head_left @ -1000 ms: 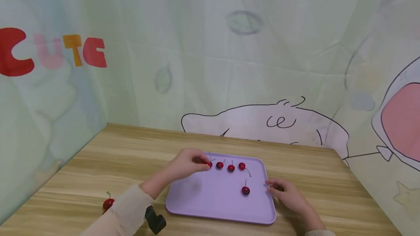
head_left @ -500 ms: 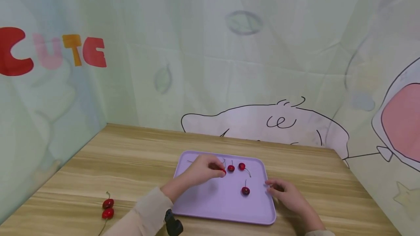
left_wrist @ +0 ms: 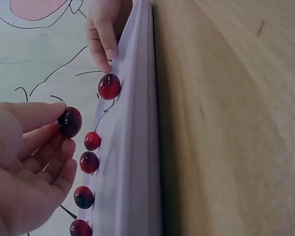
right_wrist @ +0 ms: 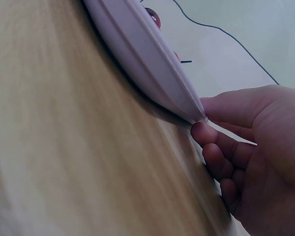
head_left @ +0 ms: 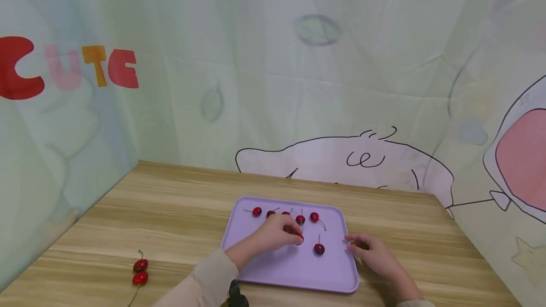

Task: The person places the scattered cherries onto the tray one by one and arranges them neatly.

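A purple tray lies on the wooden table. Several red cherries with stems stand in a row along its far side, and one cherry sits alone nearer me. My left hand hovers over the tray's middle and pinches a cherry between thumb and fingertips, just left of the lone cherry. My right hand holds the tray's right rim, with the thumb above and the curled fingers below.
Two more cherries lie on the table at the near left, off the tray. Printed cloth walls close in the table at the back, left and right. A dark wrist device shows at the lower edge.
My left hand has come from the back row's left end rightward and nearer to me, with a cherry pinched. Cherries at the back left have come into view. The right hand has not moved.
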The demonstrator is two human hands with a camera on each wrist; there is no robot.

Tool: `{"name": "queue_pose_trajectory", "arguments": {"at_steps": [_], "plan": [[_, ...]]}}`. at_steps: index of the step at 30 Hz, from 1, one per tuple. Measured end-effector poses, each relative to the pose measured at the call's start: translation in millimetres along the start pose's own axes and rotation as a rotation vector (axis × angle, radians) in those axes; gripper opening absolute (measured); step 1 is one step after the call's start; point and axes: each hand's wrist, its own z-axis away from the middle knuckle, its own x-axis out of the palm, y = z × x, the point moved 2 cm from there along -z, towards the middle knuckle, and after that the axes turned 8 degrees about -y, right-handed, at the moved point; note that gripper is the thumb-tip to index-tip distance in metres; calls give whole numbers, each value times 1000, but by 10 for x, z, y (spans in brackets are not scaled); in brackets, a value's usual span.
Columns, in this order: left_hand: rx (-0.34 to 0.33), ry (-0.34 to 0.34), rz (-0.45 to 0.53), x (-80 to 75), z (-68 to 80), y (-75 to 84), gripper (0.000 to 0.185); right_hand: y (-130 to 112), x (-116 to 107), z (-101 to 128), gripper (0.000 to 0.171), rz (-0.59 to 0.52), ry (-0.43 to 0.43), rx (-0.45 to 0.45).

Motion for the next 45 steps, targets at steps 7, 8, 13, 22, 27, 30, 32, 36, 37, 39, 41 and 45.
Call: {"name": "queue_pose_trajectory", "arguments": {"at_steps": [7,8,13,22,27,30,32,36,37,39,41,45], "plan": [[-39,-15,8,80,-28,-28,8,8,3,-5,31,-4,1,-2],[-45,-16,10,89,-31,-36,8,3,3,-4,31,-7,2,-1],[-61,-20,9,125,-41,-83,7,-20,4,3,31,-9,4,12],[-38,-19,-14,144,-45,-119,8,-14,2,-3,31,-1,1,13],[-45,-16,-20,151,-54,-115,7,-9,1,-6,32,-1,-2,9],[-52,-20,-24,158,-66,-117,6,-14,-1,-4,32,0,-2,10],[-58,-22,-27,158,-71,-119,6,-18,-3,-1,32,1,-2,9],[-61,-23,-41,154,-79,-125,7,-20,-5,4,32,0,-5,11],[-62,-22,-44,153,-80,-124,7,-21,-6,4,32,1,-4,10],[-65,-23,-50,155,-83,-124,6,-22,-6,5,32,3,-5,10],[-68,-27,-52,155,-82,-122,6,-22,-6,6,32,5,-4,9],[-78,-32,-48,152,-83,-113,6,-26,-3,6,30,6,8,20]]}}
